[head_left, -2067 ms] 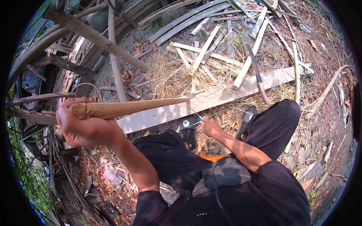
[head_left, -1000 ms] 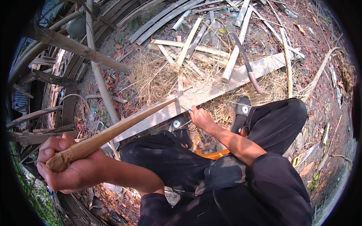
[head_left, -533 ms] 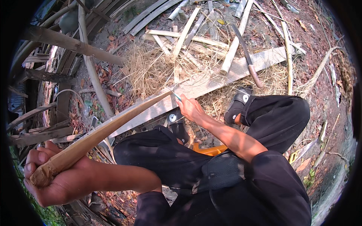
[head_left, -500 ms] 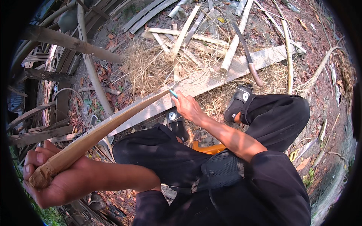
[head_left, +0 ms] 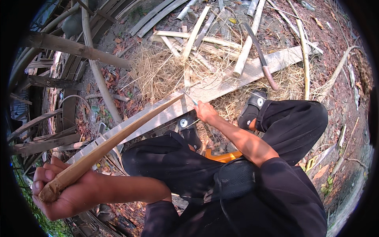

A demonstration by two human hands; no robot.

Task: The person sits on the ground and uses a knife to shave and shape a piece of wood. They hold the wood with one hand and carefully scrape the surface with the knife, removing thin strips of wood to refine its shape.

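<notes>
My left hand [head_left: 75, 197] is closed round the thick, rough-cut end of a long wooden stick [head_left: 118, 140]. The stick slants up and away to the right, thinning toward its far end above the plank [head_left: 219, 85]. My right hand [head_left: 207, 113] pinches a slim tool with a teal handle [head_left: 194, 102]. Its thin front points at the stick's far tip, a small gap apart as far as I can see. Whether it is a blade or a pencil I cannot make out.
A long knife with a wooden handle [head_left: 269, 78] lies across the plank. Bamboo poles [head_left: 249, 43], strips and dry wood shavings [head_left: 156, 71] litter the ground ahead. Stacked poles [head_left: 71, 47] stand at the left. A yellow-orange object [head_left: 223, 156] sits between my legs.
The tool in my right hand has moved a little right, away from the stick's tip. The stick's far end has swung slightly; my left hand keeps its hold.
</notes>
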